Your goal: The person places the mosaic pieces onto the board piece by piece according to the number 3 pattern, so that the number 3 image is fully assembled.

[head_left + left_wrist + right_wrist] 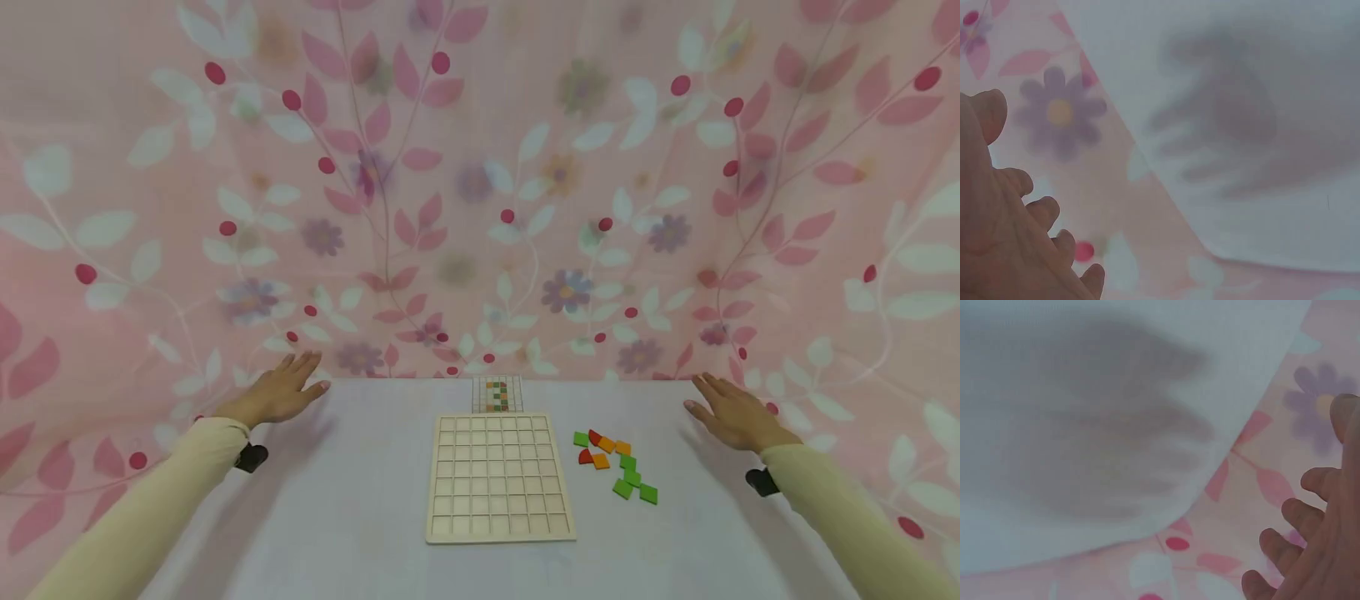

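Observation:
My left hand (279, 395) hovers over the far left part of the white table, fingers stretched out and holding nothing. On the other side my right hand (733, 413) is held up the same way, palm down, right of the loose tiles. Between them lies a pale grid board (500, 479) with bare square cells. Right of the board are scattered green tiles (627, 462), orange tiles (601, 461) and red rounded tiles (587, 457). Behind the board a pattern card (497, 395) shows a grid with coloured squares. Both wrist views show the hands' shadows on the table.
A pink floral curtain (465, 208) hangs behind and at both sides of the white table (360, 500). Each wrist wears a dark device, such as the one below the left cuff (251, 457).

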The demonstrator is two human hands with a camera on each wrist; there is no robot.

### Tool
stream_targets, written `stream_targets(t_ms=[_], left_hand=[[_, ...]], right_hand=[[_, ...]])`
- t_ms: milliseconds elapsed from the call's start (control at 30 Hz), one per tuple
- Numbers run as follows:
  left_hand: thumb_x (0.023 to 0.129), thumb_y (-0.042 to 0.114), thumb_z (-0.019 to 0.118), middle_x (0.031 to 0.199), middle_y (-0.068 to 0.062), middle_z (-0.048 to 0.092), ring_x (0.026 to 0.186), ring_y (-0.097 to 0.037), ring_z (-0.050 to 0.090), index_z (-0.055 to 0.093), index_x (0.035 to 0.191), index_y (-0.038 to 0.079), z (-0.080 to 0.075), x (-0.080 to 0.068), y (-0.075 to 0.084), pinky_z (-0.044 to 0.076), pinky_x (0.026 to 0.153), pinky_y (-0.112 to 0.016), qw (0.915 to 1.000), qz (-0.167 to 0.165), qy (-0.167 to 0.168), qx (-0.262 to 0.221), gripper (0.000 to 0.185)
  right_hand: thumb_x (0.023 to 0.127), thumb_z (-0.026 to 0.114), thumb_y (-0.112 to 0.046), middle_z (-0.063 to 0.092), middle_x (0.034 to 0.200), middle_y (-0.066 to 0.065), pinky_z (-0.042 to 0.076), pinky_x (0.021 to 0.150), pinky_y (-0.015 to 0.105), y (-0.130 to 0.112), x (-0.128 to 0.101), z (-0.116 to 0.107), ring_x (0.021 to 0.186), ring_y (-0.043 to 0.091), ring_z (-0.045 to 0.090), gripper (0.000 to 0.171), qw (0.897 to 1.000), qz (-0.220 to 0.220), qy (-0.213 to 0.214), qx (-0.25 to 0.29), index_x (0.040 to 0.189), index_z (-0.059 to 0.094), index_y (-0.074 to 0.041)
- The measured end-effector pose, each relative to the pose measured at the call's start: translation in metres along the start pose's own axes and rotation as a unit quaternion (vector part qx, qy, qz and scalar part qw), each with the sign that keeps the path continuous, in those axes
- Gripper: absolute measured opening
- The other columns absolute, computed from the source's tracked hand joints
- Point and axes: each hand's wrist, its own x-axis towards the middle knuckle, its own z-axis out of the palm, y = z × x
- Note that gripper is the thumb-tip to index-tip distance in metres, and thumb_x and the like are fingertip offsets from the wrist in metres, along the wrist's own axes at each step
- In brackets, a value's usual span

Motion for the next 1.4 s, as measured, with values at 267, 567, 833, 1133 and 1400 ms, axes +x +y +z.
stream_targets(t_ms=[267,567,833,1133,1400], left_hand=[[0.104,0.045,0.042,0.16,-0.029,0.017,0.144,-0.056,0.011,0.021,0.155,-0.002,0.051,0.012,0.039,0.016,0.108,-0.075,0.9981,0.054,0.0,-0.029,0.072],[0.099,0.052,0.048,0.163,-0.023,0.015,0.149,-0.048,0.007,0.026,0.156,0.004,0.136,-0.009,0.121,0.013,0.113,-0.07,0.992,0.097,-0.033,-0.074,0.078],[0.094,0.053,0.058,0.165,-0.014,0.015,0.152,-0.04,0.005,0.018,0.158,0.004,0.15,-0.023,0.155,0.007,0.116,-0.067,0.9927,0.071,-0.035,-0.091,0.09],[0.09,0.061,0.059,0.165,-0.014,0.013,0.152,-0.039,0.004,0.023,0.158,0.014,0.162,-0.025,0.144,0.006,0.115,-0.068,0.9896,0.087,-0.032,-0.11,0.091],[0.091,0.058,0.058,0.165,-0.012,0.017,0.152,-0.039,0.008,0.025,0.158,0.015,0.166,-0.028,0.146,0.008,0.116,-0.065,0.9894,0.099,-0.001,-0.106,0.086]], right_hand=[[0.099,0.054,-0.045,0.043,0.145,0.031,0.033,0.104,0.07,-0.022,0.018,0.034,0.13,0.054,0.04,0.069,0.999,-0.019,0.025,0.01,0.151,0.036,-0.003],[0.093,0.068,-0.034,0.064,0.122,0.014,0.046,0.099,0.06,-0.067,0.036,0.064,0.114,0.036,0.055,0.046,0.994,-0.046,0.037,0.093,0.131,0.062,-0.008],[0.092,0.071,-0.028,0.066,0.111,0.002,0.053,0.092,0.045,-0.094,0.048,0.078,0.101,0.019,0.06,0.041,0.978,-0.089,0.016,0.187,0.129,0.064,-0.012],[0.091,0.072,-0.016,0.066,0.096,-0.007,0.054,0.078,0.027,-0.106,0.045,0.081,0.087,0.009,0.058,0.021,0.97,-0.133,0.011,0.202,0.111,0.074,-0.015],[0.091,0.072,-0.019,0.066,0.101,-0.007,0.054,0.08,0.028,-0.103,0.045,0.088,0.09,0.01,0.059,0.031,0.966,-0.134,0.011,0.221,0.122,0.069,-0.017]])
